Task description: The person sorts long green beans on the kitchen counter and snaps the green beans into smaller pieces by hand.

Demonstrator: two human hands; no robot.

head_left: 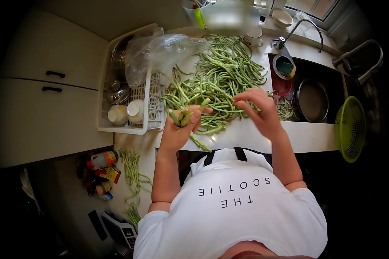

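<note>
My left hand (pixel 180 126) is closed around a small bunch of green long beans (pixel 186 117), whose ends stick out above the fingers. To its right, my right hand (pixel 263 113) hovers over the near edge of the bean pile, its fingers bent and the thumb a little apart, with nothing visible in it. The large pile of long beans (pixel 227 64) is spread across the white counter just beyond both hands. Some loose beans hang toward the counter's front edge below my left hand.
A white dish rack (pixel 153 101) with cups and a plastic bag (pixel 153 54) stands left. At right are the sink with a metal pan (pixel 312 101), bean scraps (pixel 285 108) and a green colander (pixel 351 129). More beans (pixel 132 168) lie lower left near bottles (pixel 101 159).
</note>
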